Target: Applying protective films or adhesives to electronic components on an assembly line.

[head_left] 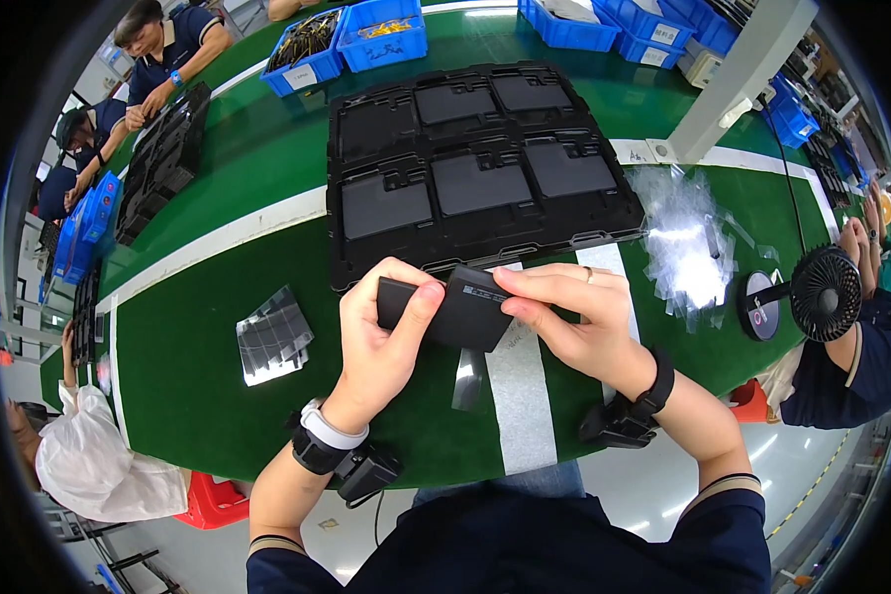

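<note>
Between my two hands is a flat black rectangular block (pixel 465 319) with small pale print on its face. It looks like a battery pack, though I cannot be sure. My left hand (pixel 386 332) pinches its left part between thumb and fingers. With thumb and forefinger my right hand (pixel 569 312) grips the upper right corner. A strip of clear film (pixel 467 380) shows just below the block; whether it is attached is hard to tell. Beyond my hands lies a black moulded tray (pixel 485 236) with dark flat pieces (pixel 480 183) in its compartments.
Clear film sheets (pixel 273 337) lie at left, and a heap of clear film pieces (pixel 688 252) at right. A small black fan (pixel 824 293) stands beyond the heap, near a post (pixel 738 89). Blue bins (pixel 384 32) line the back. Other people work on both sides.
</note>
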`<action>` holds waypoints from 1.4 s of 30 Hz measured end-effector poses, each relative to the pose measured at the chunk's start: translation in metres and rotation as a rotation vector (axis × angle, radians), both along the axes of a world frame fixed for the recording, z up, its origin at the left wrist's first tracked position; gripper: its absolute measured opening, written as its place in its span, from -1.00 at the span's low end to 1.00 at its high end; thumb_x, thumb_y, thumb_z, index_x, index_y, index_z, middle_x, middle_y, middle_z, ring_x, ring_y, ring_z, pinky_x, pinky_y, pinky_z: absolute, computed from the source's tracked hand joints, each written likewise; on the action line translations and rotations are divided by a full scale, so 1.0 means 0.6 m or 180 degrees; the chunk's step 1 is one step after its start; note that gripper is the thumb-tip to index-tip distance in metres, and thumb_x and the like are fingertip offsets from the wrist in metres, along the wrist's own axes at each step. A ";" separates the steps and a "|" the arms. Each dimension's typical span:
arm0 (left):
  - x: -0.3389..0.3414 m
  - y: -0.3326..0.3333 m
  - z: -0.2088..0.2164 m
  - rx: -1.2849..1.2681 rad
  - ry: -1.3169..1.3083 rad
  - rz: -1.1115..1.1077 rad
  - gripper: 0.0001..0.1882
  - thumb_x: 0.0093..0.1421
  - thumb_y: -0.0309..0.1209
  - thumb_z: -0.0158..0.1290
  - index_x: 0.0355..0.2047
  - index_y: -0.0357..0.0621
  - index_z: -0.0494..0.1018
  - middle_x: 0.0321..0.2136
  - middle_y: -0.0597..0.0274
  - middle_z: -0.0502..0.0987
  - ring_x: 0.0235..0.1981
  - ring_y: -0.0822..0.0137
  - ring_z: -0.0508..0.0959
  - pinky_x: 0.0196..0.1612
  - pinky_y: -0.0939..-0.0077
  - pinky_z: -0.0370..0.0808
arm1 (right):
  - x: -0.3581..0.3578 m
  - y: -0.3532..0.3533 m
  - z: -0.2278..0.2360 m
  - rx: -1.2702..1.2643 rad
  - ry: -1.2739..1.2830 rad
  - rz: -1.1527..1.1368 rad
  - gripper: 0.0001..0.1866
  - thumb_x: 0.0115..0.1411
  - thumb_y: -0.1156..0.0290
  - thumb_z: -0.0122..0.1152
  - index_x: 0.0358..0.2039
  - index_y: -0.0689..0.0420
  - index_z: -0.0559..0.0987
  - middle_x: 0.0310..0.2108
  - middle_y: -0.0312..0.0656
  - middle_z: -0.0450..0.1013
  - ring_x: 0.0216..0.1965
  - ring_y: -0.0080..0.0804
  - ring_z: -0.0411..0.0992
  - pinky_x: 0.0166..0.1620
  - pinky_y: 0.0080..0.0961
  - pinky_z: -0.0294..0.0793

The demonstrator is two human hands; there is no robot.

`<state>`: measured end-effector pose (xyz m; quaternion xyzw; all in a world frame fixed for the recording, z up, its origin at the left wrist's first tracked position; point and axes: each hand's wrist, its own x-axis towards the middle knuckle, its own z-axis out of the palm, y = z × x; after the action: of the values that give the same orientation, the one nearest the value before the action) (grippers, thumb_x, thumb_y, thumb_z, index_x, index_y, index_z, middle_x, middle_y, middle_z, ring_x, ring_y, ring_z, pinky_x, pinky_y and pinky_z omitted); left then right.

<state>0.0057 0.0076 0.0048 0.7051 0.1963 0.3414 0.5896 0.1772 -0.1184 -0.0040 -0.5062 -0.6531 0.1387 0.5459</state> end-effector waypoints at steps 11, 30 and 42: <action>0.003 0.016 -0.009 0.0657 0.0230 -0.0082 -0.88 0.15 -0.45 0.15 -0.44 -0.24 0.47 -0.58 0.34 0.52 -0.52 0.62 0.45 -0.44 0.69 0.37 | 0.005 0.019 0.005 -0.1759 0.2790 0.0545 -0.84 0.18 0.44 0.20 -0.26 0.23 0.58 -0.34 -0.24 0.51 -0.32 -0.59 0.47 -0.29 -0.62 0.47; -0.004 0.012 -0.006 -0.1408 0.0894 -0.1154 -0.76 0.24 -0.26 0.05 -0.39 -0.20 0.50 -0.51 0.42 0.52 -0.45 0.67 0.44 -0.43 0.75 0.35 | 0.006 0.028 0.003 -0.0778 0.0513 0.0711 -0.61 -0.15 0.75 0.17 -0.26 0.13 0.58 -0.12 -0.18 0.42 -0.42 -0.51 0.46 -0.36 -0.52 0.46; 0.000 0.016 -0.015 -0.0714 0.0476 -0.0885 -0.72 0.30 -0.32 -0.02 -0.10 -0.27 0.44 -0.37 0.27 0.57 -0.39 0.53 0.54 -0.32 0.67 0.44 | -0.001 0.022 0.002 -0.1319 0.2041 0.0196 -0.87 0.19 0.41 0.22 -0.36 0.21 0.52 -0.44 -0.36 0.49 -0.37 -0.69 0.42 -0.26 -0.66 0.44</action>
<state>0.0055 0.0172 -0.0039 0.6788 0.1772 0.1793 0.6897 0.1768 -0.1054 -0.0027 -0.5170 -0.4222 0.4353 0.6041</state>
